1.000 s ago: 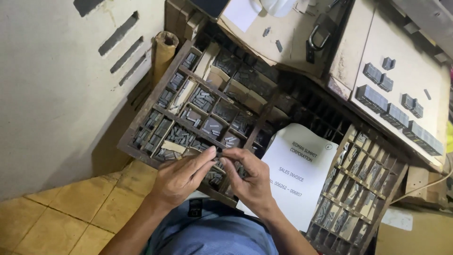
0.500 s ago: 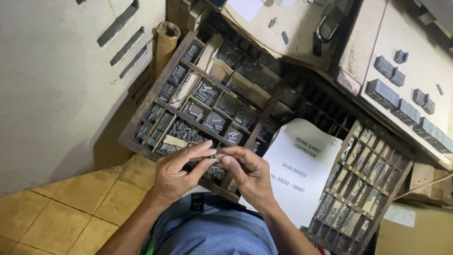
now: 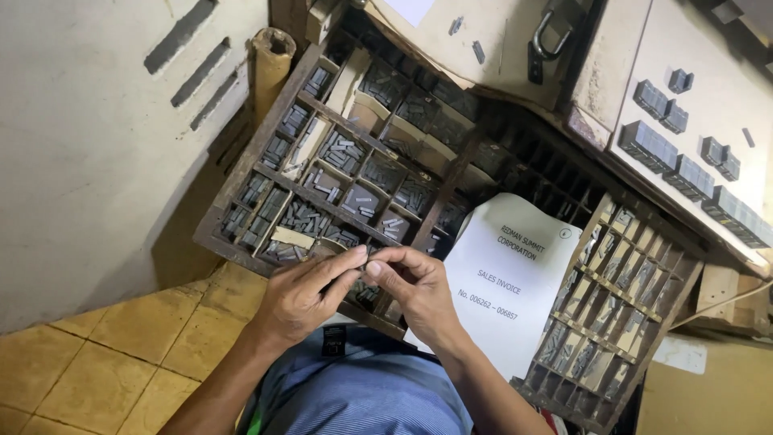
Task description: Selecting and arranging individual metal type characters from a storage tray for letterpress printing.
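Head view looks down on my two hands meeting over the near edge of a dark wooden type case (image 3: 266, 153). My left hand (image 3: 302, 294) has its fingers drawn together, thumb and forefinger pinched on a small metal type piece (image 3: 369, 259); my right hand (image 3: 415, 286) comes in from the other side with its fingertips closed on the same piece (it is too small to say which hand carries it). The piece sits just above the case's front compartments, which are filled with grey metal sorts. Just right of my right hand lies a white printed sheet (image 3: 507, 282), and beyond it a second, narrower case (image 3: 612, 306). Yellow floor tiles (image 3: 105, 354) show at lower left.
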